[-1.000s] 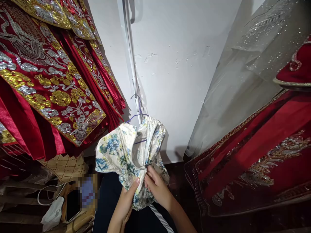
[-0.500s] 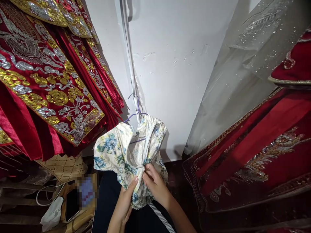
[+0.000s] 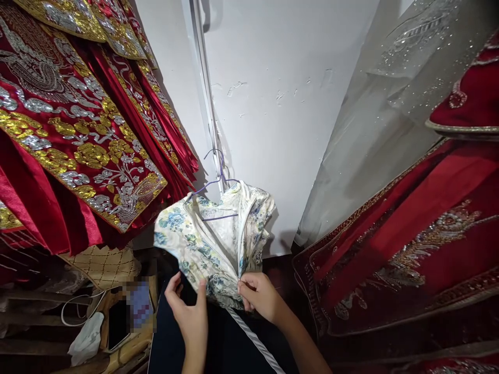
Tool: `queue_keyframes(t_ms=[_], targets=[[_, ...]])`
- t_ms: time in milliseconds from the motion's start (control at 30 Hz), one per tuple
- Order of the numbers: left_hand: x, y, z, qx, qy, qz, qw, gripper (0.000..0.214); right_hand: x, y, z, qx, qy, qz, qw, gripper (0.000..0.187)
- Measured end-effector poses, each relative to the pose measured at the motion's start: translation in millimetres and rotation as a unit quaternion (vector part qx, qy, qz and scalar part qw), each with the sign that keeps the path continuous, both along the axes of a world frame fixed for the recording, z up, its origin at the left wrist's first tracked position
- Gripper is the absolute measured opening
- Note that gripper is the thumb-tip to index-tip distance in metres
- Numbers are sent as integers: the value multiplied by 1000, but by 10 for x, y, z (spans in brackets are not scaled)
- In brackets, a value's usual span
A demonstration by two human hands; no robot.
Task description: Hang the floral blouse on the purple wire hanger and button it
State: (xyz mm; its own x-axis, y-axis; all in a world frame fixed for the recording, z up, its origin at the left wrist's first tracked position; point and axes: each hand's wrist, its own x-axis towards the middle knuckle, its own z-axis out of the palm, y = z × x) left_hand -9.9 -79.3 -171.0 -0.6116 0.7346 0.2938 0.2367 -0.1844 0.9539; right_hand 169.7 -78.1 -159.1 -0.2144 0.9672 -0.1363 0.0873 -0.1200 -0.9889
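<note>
A white garment with blue and yellow flowers [image 3: 206,254] hangs on a thin purple hanger [image 3: 208,184], its front parted in a deep V at the neck. At the bottom of that V, my right hand [image 3: 259,296] pinches the garment's edge between thumb and fingers. My left hand [image 3: 189,306] is just below the left side of the garment, fingers and thumb spread, with nothing in it. The thumb tip is by the lower fabric; whether it touches cannot be made out. From under the garment a pale striped strap [image 3: 253,337] runs down over dark cloth.
Red gowns with gold and silver embroidery [image 3: 93,140] hang at left, beaded red garments [image 3: 409,249] at right. A sheer sparkly white dress [image 3: 351,140] hangs before the white wall [image 3: 268,62]. A phone [image 3: 118,324] and a white cable [image 3: 74,311] lie lower left.
My left hand has let go of the fabric and moved left and down, its fingers now spread. The garment's neckline is spread wider. My right hand has shifted slightly right and down, still pinching.
</note>
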Motion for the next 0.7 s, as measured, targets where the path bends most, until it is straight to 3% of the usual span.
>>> queue_keyframes(t_ms=[33, 67, 167, 233, 333, 433, 600, 700], targets=[[46, -20, -35, 24, 45, -13, 999, 65, -10, -10, 4, 0, 7, -6, 1000, 21], [110, -44, -64, 27, 74, -68, 995, 57, -32, -19, 9, 0, 17, -7, 1000, 21], [341, -111, -101, -38, 52, -292, 954, 28, -122, -45, 18, -19, 52, 1, 998, 25], [456, -133, -86, -71, 6, -330, 941, 26, -155, -54, 25, -42, 59, 13, 997, 27], [508, -137, -47, -86, -4, -323, 942, 28, -108, 8, 120, -61, 68, 17, 996, 26], [456, -104, -53, -92, 56, -342, 934, 26, 28, 277, 447, -20, 107, -55, 993, 24], [303, 108, -134, -82, 166, -349, 919, 24, 144, 967, 1327, 75, 195, -138, 968, 20], [202, 286, -16, -107, 191, -357, 908, 19, 36, 1099, 1635, 112, 226, -162, 954, 18]])
